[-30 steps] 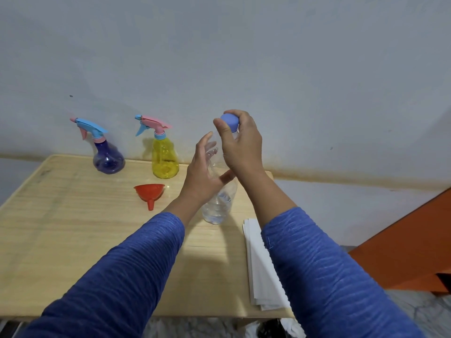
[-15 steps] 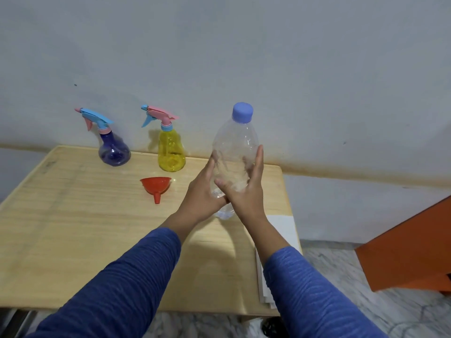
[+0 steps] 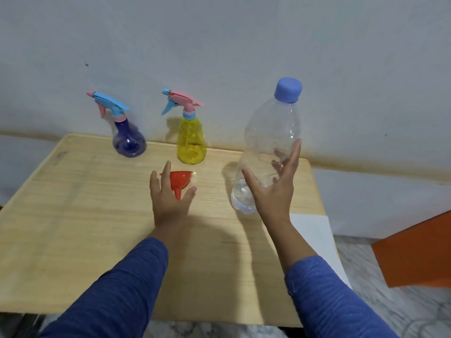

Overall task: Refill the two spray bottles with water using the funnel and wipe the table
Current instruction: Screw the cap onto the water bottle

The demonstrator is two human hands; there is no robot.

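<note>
- The left hand, fingers spread and empty, hovered right over the red funnel, which lay on its side, spout toward the person.
- The right hand was splayed beside the capped water bottle, farther away from the funnel.

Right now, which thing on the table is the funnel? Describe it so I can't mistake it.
Start at the wooden table against the wall, where two spray bottles stand along the back edge. Just in front of the yellow spray bottle lies the funnel, with the open left hand reaching over it. It is the only red thing there, a small cone on its side, spout toward you.
</note>
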